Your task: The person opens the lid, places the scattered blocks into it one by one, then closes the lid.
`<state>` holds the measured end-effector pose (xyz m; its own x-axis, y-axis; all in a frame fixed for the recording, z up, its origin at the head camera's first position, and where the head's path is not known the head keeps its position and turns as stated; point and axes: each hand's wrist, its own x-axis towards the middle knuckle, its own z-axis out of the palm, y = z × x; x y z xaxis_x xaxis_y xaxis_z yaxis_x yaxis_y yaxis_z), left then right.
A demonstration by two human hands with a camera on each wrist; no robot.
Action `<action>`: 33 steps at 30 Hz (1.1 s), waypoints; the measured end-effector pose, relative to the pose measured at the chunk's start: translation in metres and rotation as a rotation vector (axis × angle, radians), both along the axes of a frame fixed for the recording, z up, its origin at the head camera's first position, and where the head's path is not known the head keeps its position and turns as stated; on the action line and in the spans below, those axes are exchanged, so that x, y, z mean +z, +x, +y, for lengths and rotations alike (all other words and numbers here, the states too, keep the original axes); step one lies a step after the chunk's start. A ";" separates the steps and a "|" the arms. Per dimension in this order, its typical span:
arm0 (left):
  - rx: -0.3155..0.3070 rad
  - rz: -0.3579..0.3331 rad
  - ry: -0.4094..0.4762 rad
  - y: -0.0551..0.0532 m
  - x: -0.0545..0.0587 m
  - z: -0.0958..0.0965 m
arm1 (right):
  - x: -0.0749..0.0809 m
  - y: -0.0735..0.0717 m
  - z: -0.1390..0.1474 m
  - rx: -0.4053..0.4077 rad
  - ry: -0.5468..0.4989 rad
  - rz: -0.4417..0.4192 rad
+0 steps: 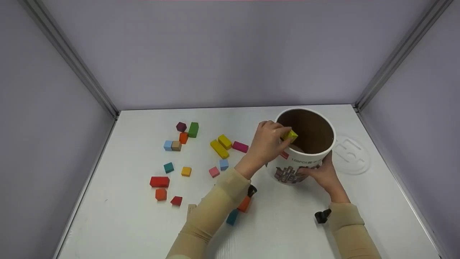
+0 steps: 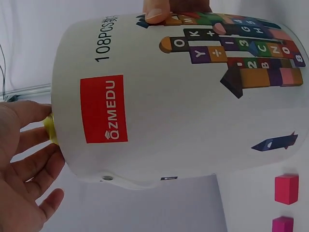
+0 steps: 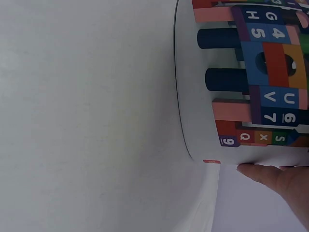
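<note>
Your beige sleeves reach in over the bench. Your left hand pinches a small yellow block between thumb and fingers at the near-left rim of a white, printed cylindrical bucket with a brown inside. The block's bare end points right, over the bucket's mouth; your fingers cover too much for you to read its long axis. Your right hand grips the bucket's lower right side, thumb on the printed front. The bucket's long axis runs roughly upright, mouth facing up.

Just beyond it on the right, a clear, round plastic lid lies flat. Left of your left hand, a magenta oblong block lies near two yellow oblong blocks, side by side, slanting from upper left to lower right.
</note>
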<state>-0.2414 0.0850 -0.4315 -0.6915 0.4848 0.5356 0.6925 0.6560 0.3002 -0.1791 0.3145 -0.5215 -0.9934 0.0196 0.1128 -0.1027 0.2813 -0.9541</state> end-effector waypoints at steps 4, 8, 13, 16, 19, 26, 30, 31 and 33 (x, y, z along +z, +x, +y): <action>0.008 0.004 -0.024 -0.001 -0.005 -0.001 | 0.000 0.000 -0.001 0.001 0.007 0.008; 0.023 0.024 0.071 -0.003 -0.010 -0.006 | 0.000 0.000 -0.002 0.005 0.011 0.015; 0.081 0.050 0.253 -0.010 -0.020 -0.017 | -0.001 -0.001 -0.002 0.003 0.007 0.030; 0.124 0.033 0.282 -0.014 -0.030 -0.024 | -0.001 -0.001 -0.002 0.002 -0.010 0.040; 0.161 -0.024 0.263 -0.017 -0.043 -0.030 | -0.002 -0.002 -0.001 0.006 -0.029 0.034; 0.210 -0.240 0.083 -0.024 -0.073 -0.040 | -0.021 -0.009 0.008 -0.003 -0.028 0.015; 0.229 -0.369 -0.048 -0.031 -0.085 -0.044 | -0.028 -0.013 0.012 -0.011 -0.027 0.014; 0.233 -0.404 -0.077 -0.033 -0.087 -0.044 | -0.028 -0.013 0.012 -0.012 -0.027 0.013; 0.236 -0.456 -0.135 -0.036 -0.092 -0.044 | -0.020 -0.010 0.009 -0.007 -0.020 0.011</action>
